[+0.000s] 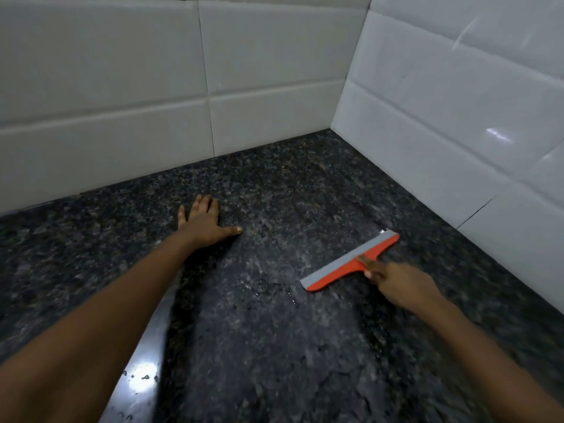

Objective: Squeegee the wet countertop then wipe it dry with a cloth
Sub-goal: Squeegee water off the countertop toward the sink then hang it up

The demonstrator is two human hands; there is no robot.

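Note:
An orange squeegee [341, 270] with a grey rubber blade rests its blade on the dark speckled granite countertop [274, 346], right of centre. My right hand [396, 282] grips its short handle, which the fingers mostly hide. My left hand [204, 222] lies flat on the counter farther left and back, fingers spread, holding nothing. Water beads and streaks show on the stone just left of the blade. No cloth is in view.
White tiled walls meet in a corner behind and to the right of the counter: back wall [122, 117], right wall [457, 132]. A bright reflection with droplets shines on the wet stone at the near left [143, 377].

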